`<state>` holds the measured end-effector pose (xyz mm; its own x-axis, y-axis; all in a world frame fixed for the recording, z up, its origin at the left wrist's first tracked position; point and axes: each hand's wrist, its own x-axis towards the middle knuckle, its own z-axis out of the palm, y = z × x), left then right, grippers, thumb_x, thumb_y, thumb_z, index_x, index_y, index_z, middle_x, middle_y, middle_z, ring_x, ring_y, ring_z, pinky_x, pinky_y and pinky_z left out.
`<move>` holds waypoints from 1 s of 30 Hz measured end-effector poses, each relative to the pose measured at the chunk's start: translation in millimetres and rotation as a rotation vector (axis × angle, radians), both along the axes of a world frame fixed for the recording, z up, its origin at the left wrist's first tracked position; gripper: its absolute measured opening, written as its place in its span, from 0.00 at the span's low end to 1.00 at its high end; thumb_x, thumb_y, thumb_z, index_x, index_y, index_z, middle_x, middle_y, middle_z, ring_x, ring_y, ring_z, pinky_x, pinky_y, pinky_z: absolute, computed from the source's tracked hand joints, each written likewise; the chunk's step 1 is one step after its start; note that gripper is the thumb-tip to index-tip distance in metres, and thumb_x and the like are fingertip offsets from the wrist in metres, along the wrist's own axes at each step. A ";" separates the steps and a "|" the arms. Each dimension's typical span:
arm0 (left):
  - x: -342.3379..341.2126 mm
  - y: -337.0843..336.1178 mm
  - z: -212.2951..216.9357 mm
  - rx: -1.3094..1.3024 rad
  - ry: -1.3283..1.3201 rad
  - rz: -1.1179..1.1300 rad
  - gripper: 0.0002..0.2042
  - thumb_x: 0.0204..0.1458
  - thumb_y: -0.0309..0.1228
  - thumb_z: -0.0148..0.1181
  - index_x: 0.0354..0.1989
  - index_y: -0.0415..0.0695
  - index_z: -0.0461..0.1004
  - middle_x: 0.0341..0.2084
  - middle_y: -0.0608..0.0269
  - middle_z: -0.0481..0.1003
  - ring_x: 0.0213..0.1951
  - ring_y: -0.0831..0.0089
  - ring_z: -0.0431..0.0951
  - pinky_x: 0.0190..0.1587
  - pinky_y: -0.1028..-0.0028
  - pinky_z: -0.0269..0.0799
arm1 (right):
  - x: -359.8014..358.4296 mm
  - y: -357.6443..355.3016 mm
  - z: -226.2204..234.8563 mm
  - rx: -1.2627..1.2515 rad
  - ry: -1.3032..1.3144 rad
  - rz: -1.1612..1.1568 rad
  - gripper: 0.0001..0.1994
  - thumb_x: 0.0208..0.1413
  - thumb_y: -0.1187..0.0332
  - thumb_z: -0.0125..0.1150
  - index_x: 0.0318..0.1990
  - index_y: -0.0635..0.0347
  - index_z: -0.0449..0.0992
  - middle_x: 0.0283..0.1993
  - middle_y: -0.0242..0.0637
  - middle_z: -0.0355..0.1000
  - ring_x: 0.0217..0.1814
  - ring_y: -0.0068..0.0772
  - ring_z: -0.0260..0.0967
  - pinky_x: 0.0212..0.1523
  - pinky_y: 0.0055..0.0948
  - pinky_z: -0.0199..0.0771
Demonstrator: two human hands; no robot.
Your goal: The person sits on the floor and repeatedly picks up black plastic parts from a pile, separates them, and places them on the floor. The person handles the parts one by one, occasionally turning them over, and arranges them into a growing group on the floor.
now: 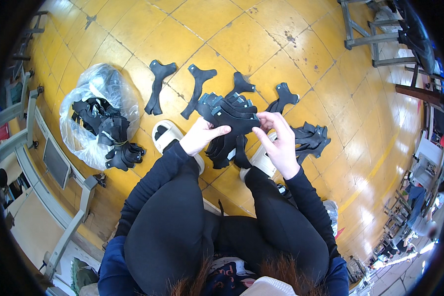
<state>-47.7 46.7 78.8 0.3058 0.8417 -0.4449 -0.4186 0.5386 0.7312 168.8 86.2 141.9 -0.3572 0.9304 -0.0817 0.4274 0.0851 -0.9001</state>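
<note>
My left hand (201,137) grips a fanned stack of black Y-shaped cut pieces (231,117) from its left side, thumb on top. The pieces look like soft fabric or leather, with small pale labels near their ends. At the stack's right corner, the thumb and forefinger of my right hand (283,150) close on the edge of the front piece. Below the stack, between my feet, more black pieces (222,149) show, partly hidden. On the floor ahead lie a left Y-shaped piece (157,85), another (198,89), a third (241,85) and a small pile (282,97).
A clear plastic bag (74,130) full of black pieces lies open on the left, a tied bundle (123,155) spilling from it. Another pile (312,140) sits beside my right light-coloured shoe (263,160). Metal frames (86,197) stand at left, a stool-like frame (375,39) at upper right.
</note>
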 end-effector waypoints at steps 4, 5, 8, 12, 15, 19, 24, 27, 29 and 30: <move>1.7 1.2 -1.7 0.021 0.019 0.002 0.23 0.52 0.25 0.63 0.56 0.41 0.66 0.51 0.64 0.72 0.53 0.75 0.70 0.57 0.72 0.65 | -9.5 -6.7 2.1 0.008 0.051 -0.103 0.17 0.47 0.80 0.64 0.47 0.62 0.73 0.34 0.34 0.67 0.34 0.24 0.67 0.37 0.22 0.68; 1.6 1.3 -0.8 0.026 0.019 0.000 0.23 0.52 0.25 0.63 0.56 0.41 0.66 0.51 0.64 0.72 0.53 0.75 0.70 0.57 0.72 0.65 | -8.0 -6.6 1.3 -0.004 0.014 -0.060 0.17 0.47 0.80 0.64 0.46 0.62 0.73 0.34 0.35 0.67 0.34 0.25 0.67 0.37 0.22 0.68; -2.1 -1.4 -7.8 0.003 0.071 -0.033 0.23 0.52 0.24 0.63 0.57 0.41 0.66 0.52 0.64 0.71 0.53 0.75 0.70 0.57 0.72 0.65 | -2.4 -6.9 -2.2 -0.010 -0.040 0.047 0.15 0.47 0.80 0.64 0.44 0.62 0.73 0.32 0.35 0.68 0.33 0.26 0.67 0.36 0.23 0.68; -2.2 -4.8 -14.1 -0.036 0.079 -0.007 0.25 0.51 0.23 0.63 0.58 0.41 0.65 0.53 0.64 0.71 0.54 0.75 0.69 0.57 0.72 0.64 | 0.9 -8.3 -7.0 0.075 0.000 0.136 0.12 0.49 0.80 0.63 0.42 0.63 0.74 0.33 0.37 0.72 0.31 0.28 0.69 0.35 0.23 0.69; -0.5 -2.9 -6.2 -0.048 -0.101 0.059 0.26 0.50 0.22 0.64 0.59 0.41 0.64 0.54 0.64 0.70 0.55 0.75 0.68 0.58 0.72 0.63 | -1.9 -9.8 -8.6 0.091 -0.025 0.112 0.14 0.49 0.79 0.63 0.45 0.61 0.74 0.32 0.36 0.71 0.29 0.27 0.69 0.34 0.23 0.69; -8.0 -6.1 -14.0 -0.028 0.072 -0.091 0.28 0.48 0.20 0.64 0.60 0.42 0.63 0.55 0.65 0.70 0.56 0.74 0.68 0.58 0.72 0.63 | -3.7 -9.9 -1.1 0.010 -0.121 0.067 0.18 0.50 0.79 0.63 0.50 0.58 0.74 0.27 0.34 0.66 0.26 0.27 0.65 0.30 0.24 0.68; -3.9 -5.3 0.5 0.058 -0.017 -0.102 0.23 0.49 0.24 0.63 0.56 0.40 0.68 0.50 0.67 0.73 0.50 0.78 0.71 0.53 0.75 0.65 | 0.7 -6.8 -2.5 0.255 -0.287 0.162 0.17 0.45 0.79 0.65 0.45 0.54 0.78 0.25 0.33 0.61 0.25 0.30 0.61 0.28 0.25 0.64; -3.8 -6.3 -2.7 -0.019 0.015 -0.082 0.28 0.47 0.17 0.62 0.59 0.41 0.64 0.54 0.64 0.71 0.54 0.74 0.70 0.56 0.72 0.65 | 2.7 -9.5 -9.4 0.412 -0.233 0.155 0.16 0.38 0.77 0.69 0.38 0.52 0.79 0.29 0.32 0.62 0.31 0.33 0.62 0.31 0.28 0.64; -4.9 -3.5 -2.1 -0.060 -0.055 -0.051 0.28 0.47 0.17 0.62 0.59 0.41 0.64 0.54 0.62 0.70 0.54 0.73 0.70 0.56 0.72 0.66 | 4.0 -11.9 -11.8 0.511 -0.173 0.186 0.16 0.32 0.77 0.71 0.33 0.50 0.80 0.33 0.32 0.63 0.36 0.36 0.64 0.35 0.31 0.66; -5.3 -1.8 -0.1 -0.081 -0.091 -0.036 0.28 0.47 0.17 0.62 0.60 0.40 0.63 0.54 0.61 0.70 0.54 0.73 0.70 0.56 0.71 0.66 | 4.0 -12.6 -11.1 0.563 -0.154 0.211 0.16 0.30 0.77 0.71 0.32 0.50 0.79 0.34 0.32 0.63 0.38 0.37 0.64 0.37 0.32 0.67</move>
